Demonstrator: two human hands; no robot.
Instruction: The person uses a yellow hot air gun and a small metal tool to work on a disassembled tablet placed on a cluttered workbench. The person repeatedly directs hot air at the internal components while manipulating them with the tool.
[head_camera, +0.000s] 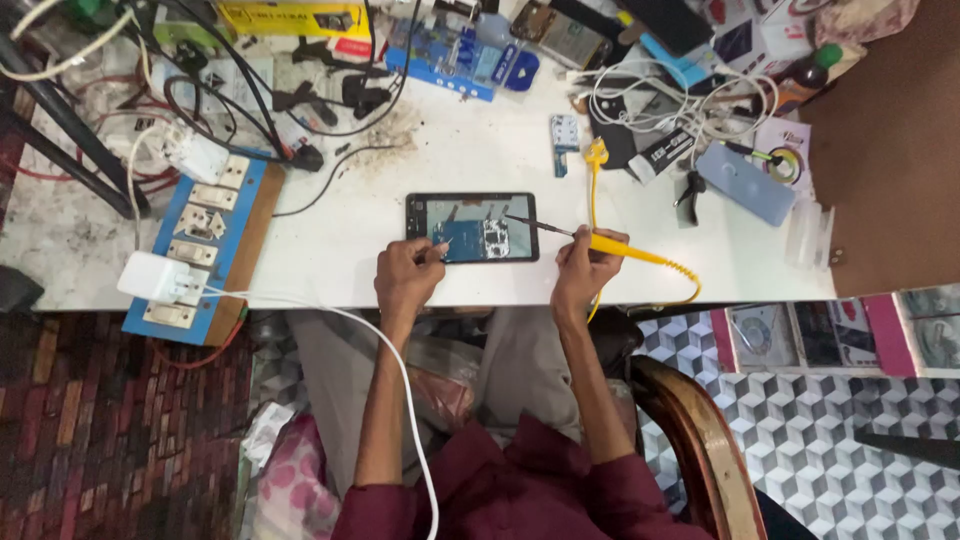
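An opened tablet (471, 227) lies face down in the middle of the white workbench (480, 160), with its blue circuit board and metal shields exposed. My right hand (583, 268) grips a yellow-handled soldering iron (610, 244), whose dark tip reaches over the tablet's upper right part. My left hand (405, 276) rests at the tablet's lower left edge and pinches a thin tool, perhaps tweezers, pointing at the board.
A blue switchboard (205, 245) with a white charger (152, 277) sits at the left edge. Black cables (240, 95), white cables (680, 100), a small circuit board (564, 133), a blue phone case (745, 183) and boxes crowd the back. A wooden chair arm (700, 440) is lower right.
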